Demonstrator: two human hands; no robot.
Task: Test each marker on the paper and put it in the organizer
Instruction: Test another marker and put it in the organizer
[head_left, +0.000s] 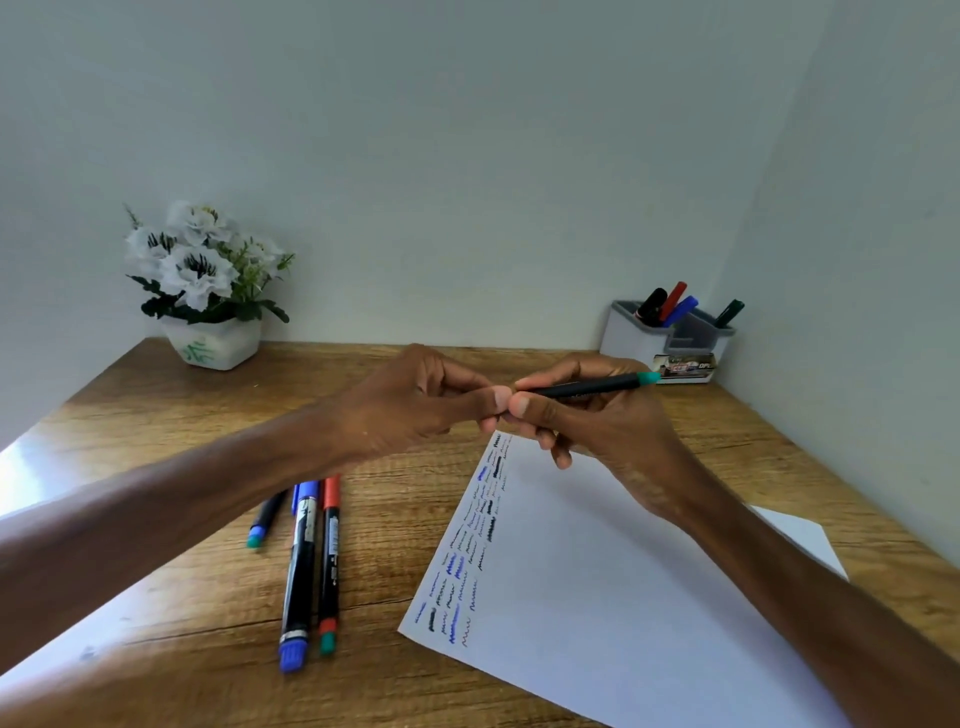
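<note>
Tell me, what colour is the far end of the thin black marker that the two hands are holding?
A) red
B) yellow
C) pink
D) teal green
D: the thin black marker, gripped by the right hand and pinched at its near end by the left hand, shows a teal green far end.

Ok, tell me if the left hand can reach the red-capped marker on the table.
Probably yes: the red-capped marker lies uncovered near the left hand, though that hand pinches the black marker the right hand holds.
</note>
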